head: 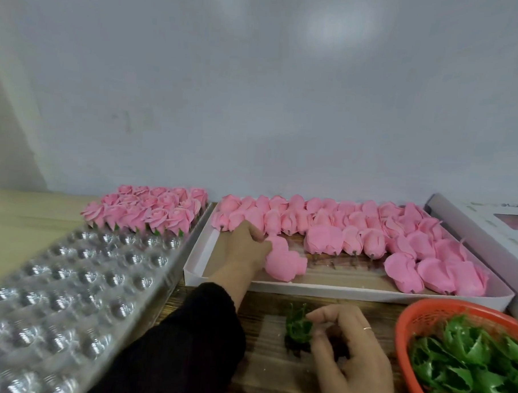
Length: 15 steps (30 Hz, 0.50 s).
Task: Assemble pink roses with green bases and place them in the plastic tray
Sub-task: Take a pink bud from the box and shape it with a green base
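I see the left hand (243, 249) reaching into the white box (351, 291), its fingers closing on one loose pink rose (283, 262), probably to bring it over to the base; the right hand (349, 348) pinches a green base (298, 327) narrowly above the table, held ready (I think) for joining; the box holds many bare roses, the orange basket (406, 321) holds more bases; the plastic tray (69, 292) has finished roses (150, 211) only in its far rows.

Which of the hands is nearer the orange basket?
Right. The right hand holds a green base just left of the basket; the left hand reaches into the white box, farther away.
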Available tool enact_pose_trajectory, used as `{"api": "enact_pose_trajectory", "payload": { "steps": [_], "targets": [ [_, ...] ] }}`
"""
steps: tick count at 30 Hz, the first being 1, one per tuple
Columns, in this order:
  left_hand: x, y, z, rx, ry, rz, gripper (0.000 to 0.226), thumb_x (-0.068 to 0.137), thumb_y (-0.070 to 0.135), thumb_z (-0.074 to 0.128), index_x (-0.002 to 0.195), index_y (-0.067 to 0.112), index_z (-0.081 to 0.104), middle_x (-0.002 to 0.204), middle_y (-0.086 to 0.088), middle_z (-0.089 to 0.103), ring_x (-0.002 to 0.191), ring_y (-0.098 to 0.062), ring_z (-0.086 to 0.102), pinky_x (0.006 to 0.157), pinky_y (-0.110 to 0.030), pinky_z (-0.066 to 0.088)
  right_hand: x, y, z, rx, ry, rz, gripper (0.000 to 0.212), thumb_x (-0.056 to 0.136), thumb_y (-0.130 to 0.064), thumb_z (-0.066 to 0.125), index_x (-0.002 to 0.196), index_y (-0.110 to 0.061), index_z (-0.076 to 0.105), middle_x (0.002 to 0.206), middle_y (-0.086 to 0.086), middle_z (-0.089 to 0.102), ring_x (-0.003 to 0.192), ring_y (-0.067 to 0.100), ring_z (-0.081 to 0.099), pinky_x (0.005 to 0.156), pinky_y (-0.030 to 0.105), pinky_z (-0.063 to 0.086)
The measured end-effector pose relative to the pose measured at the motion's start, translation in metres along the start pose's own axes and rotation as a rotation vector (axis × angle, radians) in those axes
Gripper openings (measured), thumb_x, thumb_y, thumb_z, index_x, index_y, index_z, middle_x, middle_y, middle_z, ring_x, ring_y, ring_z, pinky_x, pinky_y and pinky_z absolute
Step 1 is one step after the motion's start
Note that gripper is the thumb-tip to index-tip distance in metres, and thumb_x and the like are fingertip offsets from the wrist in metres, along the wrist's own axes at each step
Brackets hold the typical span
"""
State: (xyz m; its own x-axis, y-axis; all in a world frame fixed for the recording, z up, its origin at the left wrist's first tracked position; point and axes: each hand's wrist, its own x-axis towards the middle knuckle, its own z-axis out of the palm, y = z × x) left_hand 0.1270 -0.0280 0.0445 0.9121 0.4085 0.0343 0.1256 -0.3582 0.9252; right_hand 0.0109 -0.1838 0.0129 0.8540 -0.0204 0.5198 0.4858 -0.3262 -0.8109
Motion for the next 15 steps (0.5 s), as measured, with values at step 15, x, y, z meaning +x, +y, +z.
{"api": "enact_pose_trajectory", "payload": {
  "steps": [15],
  "targets": [
    [-0.013,0.013,0.003,0.527,-0.292,0.125,0.050,0.076,0.025,0.074,0.120,0.025,0.052,0.121,0.001,0.050,0.089,-0.011,0.039,0.052,-0.009,0.023,0.001,0.006,0.001,0.011,-0.031,-0.003,0.042,0.071,0.010,0.063,0.081,-0.030,0.058,0.080,-0.010,0.057,0.060,0.002,0.052,0.053,0.006,0.034]
  ]
}}
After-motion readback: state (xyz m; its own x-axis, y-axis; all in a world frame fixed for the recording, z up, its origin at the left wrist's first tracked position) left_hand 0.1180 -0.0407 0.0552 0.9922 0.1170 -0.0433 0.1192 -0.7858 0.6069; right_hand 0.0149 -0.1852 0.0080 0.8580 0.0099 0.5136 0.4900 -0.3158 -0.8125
